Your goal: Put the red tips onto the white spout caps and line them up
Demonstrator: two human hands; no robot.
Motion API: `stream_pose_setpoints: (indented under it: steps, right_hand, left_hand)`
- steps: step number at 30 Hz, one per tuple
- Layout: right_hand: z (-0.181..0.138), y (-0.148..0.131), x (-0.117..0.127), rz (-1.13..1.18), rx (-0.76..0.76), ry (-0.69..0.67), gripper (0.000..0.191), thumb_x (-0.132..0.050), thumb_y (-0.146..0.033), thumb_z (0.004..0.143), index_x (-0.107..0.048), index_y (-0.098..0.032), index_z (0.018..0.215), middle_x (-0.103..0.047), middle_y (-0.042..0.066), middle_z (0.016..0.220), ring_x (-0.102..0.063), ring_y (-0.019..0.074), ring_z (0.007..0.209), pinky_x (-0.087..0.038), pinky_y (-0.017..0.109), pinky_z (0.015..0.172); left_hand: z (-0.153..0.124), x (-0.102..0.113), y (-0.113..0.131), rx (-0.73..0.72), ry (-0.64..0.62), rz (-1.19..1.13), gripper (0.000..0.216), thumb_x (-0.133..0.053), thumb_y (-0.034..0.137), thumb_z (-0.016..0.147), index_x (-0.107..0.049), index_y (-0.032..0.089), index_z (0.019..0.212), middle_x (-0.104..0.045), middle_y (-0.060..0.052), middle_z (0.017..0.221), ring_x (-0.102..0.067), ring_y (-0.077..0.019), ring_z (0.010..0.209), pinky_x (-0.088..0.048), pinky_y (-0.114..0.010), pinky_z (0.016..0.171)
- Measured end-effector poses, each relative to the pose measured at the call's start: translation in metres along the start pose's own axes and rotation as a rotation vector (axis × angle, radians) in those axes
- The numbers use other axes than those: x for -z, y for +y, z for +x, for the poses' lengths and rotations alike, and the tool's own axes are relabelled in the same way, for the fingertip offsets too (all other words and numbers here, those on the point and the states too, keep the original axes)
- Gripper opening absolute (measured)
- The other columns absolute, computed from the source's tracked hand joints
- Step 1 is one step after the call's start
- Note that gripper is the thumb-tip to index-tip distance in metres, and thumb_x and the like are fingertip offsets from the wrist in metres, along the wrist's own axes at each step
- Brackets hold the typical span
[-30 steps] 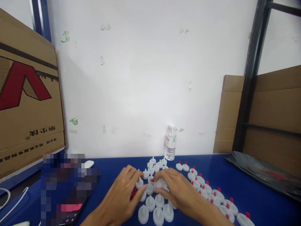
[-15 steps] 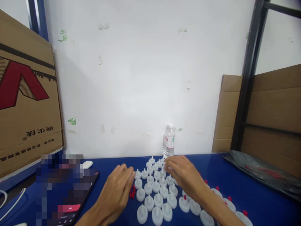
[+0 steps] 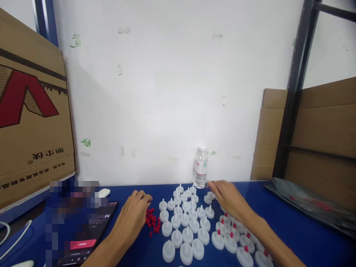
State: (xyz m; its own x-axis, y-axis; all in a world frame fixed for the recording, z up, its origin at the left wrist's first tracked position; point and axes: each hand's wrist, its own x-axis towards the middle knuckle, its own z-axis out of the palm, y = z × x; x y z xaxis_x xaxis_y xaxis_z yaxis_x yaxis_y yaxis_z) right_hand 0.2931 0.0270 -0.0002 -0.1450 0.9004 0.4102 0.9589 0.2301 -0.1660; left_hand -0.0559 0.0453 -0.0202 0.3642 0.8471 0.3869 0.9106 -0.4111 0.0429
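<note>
My left hand [image 3: 132, 212] is at the left edge of a pile of small red caps [image 3: 152, 221] on the blue table. Its fingers are curled down, and whatever is between the fingertips is hidden. My right hand [image 3: 229, 196] is over the far end of the right-hand group, with fingers pressed together. What they hold, if anything, I cannot make out. Several white nozzle lids [image 3: 184, 219] stand upright in the middle, their spouts bare. To the right, beside and below my right forearm, are white lids with red tips [image 3: 218, 239].
A water bottle [image 3: 200, 168] stands against the white wall behind the lids. A phone [image 3: 89, 237] lies to the left, with a large cardboard box [image 3: 36, 148] beyond it. A dark plastic bag [image 3: 311, 204] is on the far right of the table.
My left hand has drawn left, away from the white lids, uncovering more red caps. My right hand has moved right from the middle lids, exposing more red-tipped lids.
</note>
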Motion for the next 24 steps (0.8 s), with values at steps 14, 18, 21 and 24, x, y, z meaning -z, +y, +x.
stream_pose_setpoints:
  steps: [14,18,21,24]
  right_hand:
    - [-0.001,0.0,0.001,0.087,-0.046,0.022,0.053,-0.026,-0.052,0.105,-0.068,-0.022,0.116,-0.073,0.011,0.118,-0.064,0.0302,0.116,-0.04,0.049,0.105]
    - [-0.001,-0.012,0.014,0.15,-0.045,0.138,0.037,-0.037,-0.048,0.103,-0.065,-0.024,0.104,-0.074,0.008,0.108,-0.069,0.027,0.098,-0.05,0.039,0.086]
    - [-0.004,-0.018,0.011,0.229,0.039,0.191,0.026,-0.04,-0.041,0.103,-0.06,-0.025,0.107,-0.072,0.007,0.107,-0.069,0.0257,0.096,-0.051,0.038,0.084]
    - [-0.007,-0.026,0.006,0.267,0.115,0.192,0.021,-0.042,-0.035,0.103,-0.053,-0.026,0.117,-0.07,0.007,0.112,-0.068,0.025,0.098,-0.052,0.038,0.083]
  left_hand:
    - [0.0,0.005,-0.006,0.079,-0.096,0.133,0.037,-0.036,0.007,0.098,-0.071,0.018,0.096,-0.073,-0.012,0.092,-0.062,-0.0329,0.097,-0.042,-0.039,0.077]
    - [-0.003,0.007,-0.007,0.125,-0.116,0.16,0.036,-0.038,0.005,0.095,-0.071,0.018,0.097,-0.072,-0.013,0.093,-0.066,-0.0308,0.088,-0.041,-0.036,0.071]
    - [-0.004,0.008,-0.008,0.135,-0.13,0.166,0.036,-0.039,0.003,0.093,-0.071,0.019,0.092,-0.072,-0.012,0.089,-0.067,-0.0297,0.083,-0.041,-0.035,0.069]
    - [-0.003,0.01,-0.007,0.13,-0.109,0.161,0.04,-0.035,0.001,0.093,-0.071,0.018,0.095,-0.071,-0.012,0.086,-0.066,-0.0303,0.085,-0.043,-0.037,0.072]
